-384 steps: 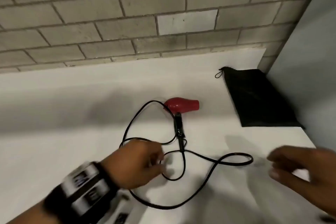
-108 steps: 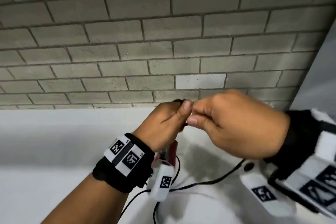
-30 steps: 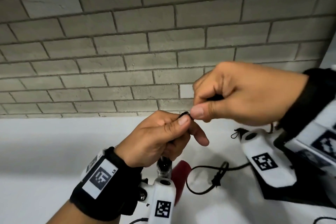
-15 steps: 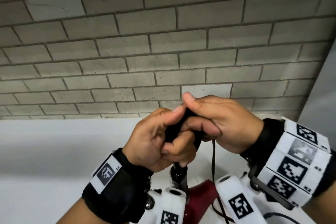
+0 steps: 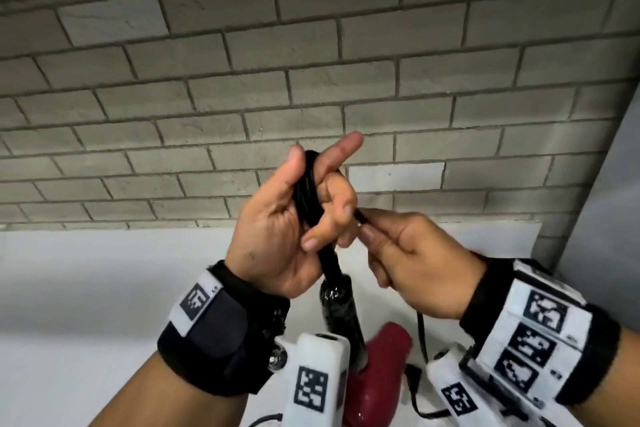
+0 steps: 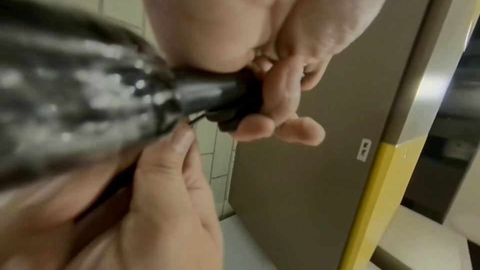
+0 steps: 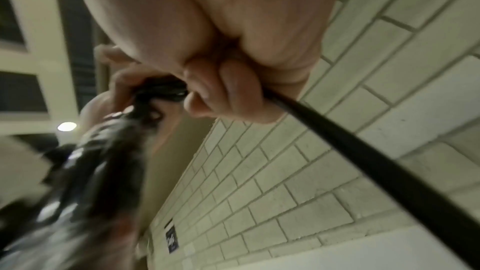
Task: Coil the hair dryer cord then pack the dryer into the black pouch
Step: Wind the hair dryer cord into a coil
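Note:
My left hand (image 5: 320,208) is raised in front of the brick wall and grips a bundle of coiled black cord (image 5: 306,191) between thumb and curled fingers, its index finger pointing up. The hair dryer's black handle (image 5: 341,308) hangs below that hand, with the red body (image 5: 377,378) lower still. My right hand (image 5: 367,227) pinches a loose strand of the cord right beside the left fingers. In the right wrist view that strand (image 7: 363,151) runs away taut from my fingers (image 7: 221,89). The left wrist view shows the coil (image 6: 233,114). The black pouch is not in view.
A grey brick wall (image 5: 311,80) stands close behind the hands. A white counter (image 5: 104,288) lies below. A grey panel (image 5: 609,184) closes off the right side. A slack length of cord (image 5: 420,333) hangs under the right hand.
Half a second ago both hands clasped the coil together. My right hand has since drawn down and to the right with a strand of cord, and my left index finger has straightened.

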Tool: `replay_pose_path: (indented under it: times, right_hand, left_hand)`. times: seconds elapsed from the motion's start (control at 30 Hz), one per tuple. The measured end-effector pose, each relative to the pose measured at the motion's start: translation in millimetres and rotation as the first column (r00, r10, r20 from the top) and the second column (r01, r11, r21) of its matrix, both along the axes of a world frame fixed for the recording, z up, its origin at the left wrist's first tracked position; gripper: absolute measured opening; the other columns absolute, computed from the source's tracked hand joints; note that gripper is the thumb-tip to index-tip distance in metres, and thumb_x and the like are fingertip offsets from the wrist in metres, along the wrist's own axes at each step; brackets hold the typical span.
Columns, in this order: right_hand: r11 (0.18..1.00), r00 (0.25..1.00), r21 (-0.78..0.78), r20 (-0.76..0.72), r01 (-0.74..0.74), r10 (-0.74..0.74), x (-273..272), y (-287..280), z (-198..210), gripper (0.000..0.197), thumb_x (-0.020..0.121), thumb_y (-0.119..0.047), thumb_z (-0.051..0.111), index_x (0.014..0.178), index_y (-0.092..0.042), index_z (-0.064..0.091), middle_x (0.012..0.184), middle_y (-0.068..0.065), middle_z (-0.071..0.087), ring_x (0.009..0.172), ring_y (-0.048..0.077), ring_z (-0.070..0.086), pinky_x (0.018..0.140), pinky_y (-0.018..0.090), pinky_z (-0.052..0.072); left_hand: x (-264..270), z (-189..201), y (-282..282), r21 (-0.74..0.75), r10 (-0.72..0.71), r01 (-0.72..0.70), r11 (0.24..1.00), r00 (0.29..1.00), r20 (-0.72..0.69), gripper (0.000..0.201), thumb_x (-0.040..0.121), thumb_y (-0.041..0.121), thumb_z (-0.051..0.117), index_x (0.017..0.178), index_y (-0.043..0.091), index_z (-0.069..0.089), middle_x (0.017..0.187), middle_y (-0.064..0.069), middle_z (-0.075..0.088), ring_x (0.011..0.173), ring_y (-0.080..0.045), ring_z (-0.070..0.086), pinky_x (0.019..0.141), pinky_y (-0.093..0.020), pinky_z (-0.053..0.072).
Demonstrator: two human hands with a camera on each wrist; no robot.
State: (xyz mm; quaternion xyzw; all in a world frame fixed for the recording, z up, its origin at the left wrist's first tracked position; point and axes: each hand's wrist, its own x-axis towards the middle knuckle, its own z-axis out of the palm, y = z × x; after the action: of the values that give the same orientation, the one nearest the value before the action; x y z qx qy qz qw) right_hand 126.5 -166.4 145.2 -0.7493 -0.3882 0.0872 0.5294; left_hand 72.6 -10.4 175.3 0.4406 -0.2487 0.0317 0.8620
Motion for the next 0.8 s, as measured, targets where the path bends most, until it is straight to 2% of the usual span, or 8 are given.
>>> replay_pose_path:
  times: [0.1, 0.23, 0.37, 0.43, 0.53, 0.6, 0.7, 0.8]
  right_hand:
    - [0.959, 0.975, -0.28, 0.221, 0.043, 0.021, -6.6, -0.2, -5.5, 0.015, 0.1, -0.03, 0.04, 0.105, -0.033, 0.053, 0.061, -0.006, 0.058, 0.055, 0.016, 0.057, 0.06, 0.035, 0.052]
    - [0.916, 0.95, -0.388, 0.313, 0.102, 0.027, -11.5, -3.6, -0.1, 0.022, 0.099, -0.034, 0.042, 0.082, -0.023, 0.052, 0.066, -0.001, 0.061, 0.059, 0.018, 0.059, 0.059, 0.034, 0.051]
    - [0.976, 0.998, -0.216, 0.063, 0.037, -0.024, -1.7, -5.9, 20.9, 0.034, 0.1, -0.03, 0.044, 0.073, -0.014, 0.056, 0.049, 0.0, 0.061, 0.037, 0.006, 0.049, 0.043, 0.02, 0.041]
    - [0.993, 0.995, -0.111, -0.077, 0.049, -0.058, 6.1, -8.1, 27.9, 0.039, 0.099, -0.03, 0.045, 0.065, -0.014, 0.055, 0.044, -0.002, 0.05, 0.033, 0.006, 0.037, 0.035, 0.016, 0.031]
    - [0.984, 0.998, -0.165, 0.01, 0.064, -0.063, 17.2, -14.8, 36.0, 0.037, 0.094, -0.033, 0.056, 0.064, -0.011, 0.058, 0.041, -0.01, 0.042, 0.034, 0.004, 0.031, 0.036, 0.015, 0.027]
    - [0.963, 0.983, -0.263, 0.181, 0.066, -0.018, 21.6, -19.8, 46.5, 0.029, 0.088, -0.03, 0.065, 0.071, -0.006, 0.064, 0.05, -0.005, 0.051, 0.041, 0.006, 0.039, 0.044, 0.021, 0.036]
    - [0.943, 0.936, -0.329, 0.345, 0.051, 0.07, 23.9, -23.4, 59.6, 0.017, 0.085, -0.03, 0.069, 0.078, -0.014, 0.07, 0.064, -0.001, 0.066, 0.054, 0.013, 0.053, 0.057, 0.032, 0.046]
    - [0.94, 0.92, -0.342, 0.367, -0.003, 0.136, 25.7, -22.3, 61.5, 0.023, 0.089, -0.03, 0.064, 0.071, -0.016, 0.064, 0.056, -0.007, 0.054, 0.052, 0.007, 0.045, 0.055, 0.028, 0.04]
  left_hand:
    - [11.4, 1.3, 1.1, 0.009, 0.189, -0.189, 0.982, 0.982, -0.015, 0.054, 0.102, 0.04, 0.024, 0.134, 0.002, 0.046, 0.07, -0.005, 0.066, 0.036, -0.008, 0.04, 0.055, -0.028, 0.042]
    - [24.4, -2.3, 4.2, 0.177, 0.499, -0.493, 0.852, 0.866, 0.008, 0.054, 0.102, 0.041, 0.032, 0.143, 0.005, 0.039, 0.082, -0.008, 0.071, 0.052, -0.014, 0.053, 0.063, -0.027, 0.047]
    - [27.9, -18.2, -10.5, 0.53, 0.561, -0.552, 0.644, 0.812, 0.165, 0.046, 0.104, 0.032, 0.037, 0.124, -0.003, 0.058, 0.067, 0.0, 0.07, 0.08, -0.011, 0.069, 0.072, -0.016, 0.05]
    - [28.5, -25.0, -16.6, 0.625, 0.507, -0.49, 0.607, 0.845, 0.17, 0.037, 0.103, 0.032, 0.039, 0.119, 0.009, 0.063, 0.057, 0.003, 0.061, 0.067, -0.016, 0.065, 0.06, -0.017, 0.048]
    - [31.4, -30.1, -19.4, 0.639, 0.458, -0.432, 0.637, 0.878, 0.137, 0.041, 0.101, 0.036, 0.04, 0.079, 0.013, 0.066, 0.05, -0.009, 0.041, 0.039, -0.013, 0.037, 0.04, -0.019, 0.031]
    - [32.6, -33.6, -19.9, 0.633, 0.418, -0.387, 0.671, 0.902, 0.107, 0.051, 0.099, 0.035, 0.039, 0.056, 0.007, 0.047, 0.043, -0.002, 0.033, 0.036, -0.013, 0.028, 0.041, -0.02, 0.024]
    - [32.2, -38.2, -17.8, 0.646, 0.318, -0.275, 0.712, 0.947, 0.052, 0.061, 0.097, 0.041, 0.035, 0.054, -0.001, 0.038, 0.04, -0.001, 0.03, 0.036, -0.016, 0.022, 0.044, -0.024, 0.025]
    - [28.4, -39.7, -14.1, 0.583, 0.184, -0.133, 0.802, 0.982, -0.03, 0.06, 0.097, 0.041, 0.031, 0.055, -0.001, 0.04, 0.043, 0.0, 0.028, 0.038, -0.013, 0.019, 0.045, -0.026, 0.022]
